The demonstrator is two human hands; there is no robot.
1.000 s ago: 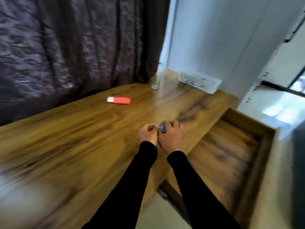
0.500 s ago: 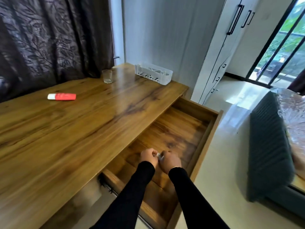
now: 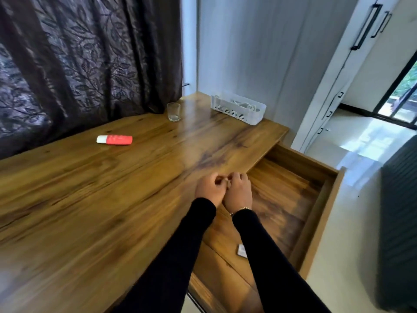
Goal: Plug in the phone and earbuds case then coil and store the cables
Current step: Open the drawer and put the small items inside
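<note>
The fingers (image 3: pixel 217 180) of both hands are curled inward and meet knuckle to knuckle; whether they pinch anything between them I cannot tell, since nothing shows in the gap. The left hand (image 3: pixel 208 188) hangs over the front edge of the wooden surface (image 3: pixel 90 199), and the right hand (image 3: pixel 239 190), a thin bracelet at its wrist, sits just beside it over the open drawer (image 3: pixel 320 211).

Taking the drawer as the landmark and reading from the left: well to its left, far back on the surface, lies a red tube with a white cap (image 3: pixel 114 139). Nearer, behind the drawer's left end, stands an empty glass (image 3: pixel 173 111). Directly behind the drawer, against the wall, is a white slotted basket (image 3: pixel 239 110) with pale coiled cable (image 3: pixel 247 106) showing over its rim. Inside the drawer, near its front and partly hidden by the right sleeve, rests a small pale flat object (image 3: pixel 242 250), possibly the earbuds case, though it is too small to be sure.

No phone is in view. Judging by this, cables appear already coiled and stored in the basket, so the task seems close to its end; what seems left is closing the drawer.
</note>
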